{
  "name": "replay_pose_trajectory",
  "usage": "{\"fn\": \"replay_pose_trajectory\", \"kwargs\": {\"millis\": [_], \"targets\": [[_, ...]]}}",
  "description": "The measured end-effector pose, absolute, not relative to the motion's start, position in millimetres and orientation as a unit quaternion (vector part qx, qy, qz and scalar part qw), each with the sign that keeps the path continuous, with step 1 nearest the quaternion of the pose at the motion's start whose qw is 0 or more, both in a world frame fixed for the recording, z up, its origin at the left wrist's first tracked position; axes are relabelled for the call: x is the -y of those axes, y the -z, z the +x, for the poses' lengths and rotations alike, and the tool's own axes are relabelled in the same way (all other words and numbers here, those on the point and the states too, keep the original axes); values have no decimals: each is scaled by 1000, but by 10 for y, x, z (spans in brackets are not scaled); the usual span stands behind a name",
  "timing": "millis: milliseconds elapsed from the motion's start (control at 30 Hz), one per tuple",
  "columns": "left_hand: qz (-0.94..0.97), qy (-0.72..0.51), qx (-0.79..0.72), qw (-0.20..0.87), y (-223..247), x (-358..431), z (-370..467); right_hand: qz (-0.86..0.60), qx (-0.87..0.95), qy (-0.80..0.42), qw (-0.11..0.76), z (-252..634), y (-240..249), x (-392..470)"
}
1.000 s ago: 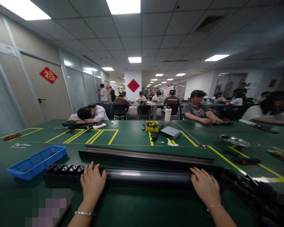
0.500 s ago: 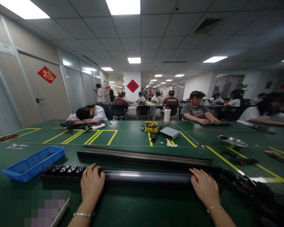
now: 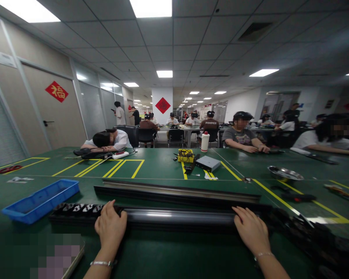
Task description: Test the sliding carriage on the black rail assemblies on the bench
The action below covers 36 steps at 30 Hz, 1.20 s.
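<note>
A long, glossy black bar lies crosswise on the table before me. My left hand is closed over it near its left part, fingers over the top and thumb along the near side. Just left of that hand, a row of several black-and-silver pieces sits on the bar's left stretch. Toward the other end, my right hand grips the bar, with its fingers bent over the top. The far-side fingertips are partly hidden. Behind it lies a second long dark profile, touched by neither hand.
To the left stands a blue plastic tray. Dark jumbled parts lie at right, with a metal bowl farther back. A grey box, a yellow item with cables and a bottle stand farther off. People sit around the table.
My left hand has slid slightly left along the bar. The right hand and the bar stay nearly where they were.
</note>
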<state>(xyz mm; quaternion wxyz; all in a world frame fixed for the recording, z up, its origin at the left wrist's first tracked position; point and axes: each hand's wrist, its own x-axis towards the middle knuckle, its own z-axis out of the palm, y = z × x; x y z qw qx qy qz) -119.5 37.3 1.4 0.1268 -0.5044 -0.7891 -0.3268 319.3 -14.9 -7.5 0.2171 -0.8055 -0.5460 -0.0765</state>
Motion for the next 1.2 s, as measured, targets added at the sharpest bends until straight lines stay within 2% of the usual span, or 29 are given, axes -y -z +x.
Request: {"fn": "replay_pose_trajectory", "kwargs": {"millis": [200,400,1200], "targets": [[-479,349,801,85,-3,-405,-1207,-812,541,68,208,3187,56,152],[-490,308,815,26,-35,-418,-1230,-804,547,100,209,3206,118,139],[-525,271,806,35,41,-461,-1258,-803,554,100,198,3233,123,135]]}}
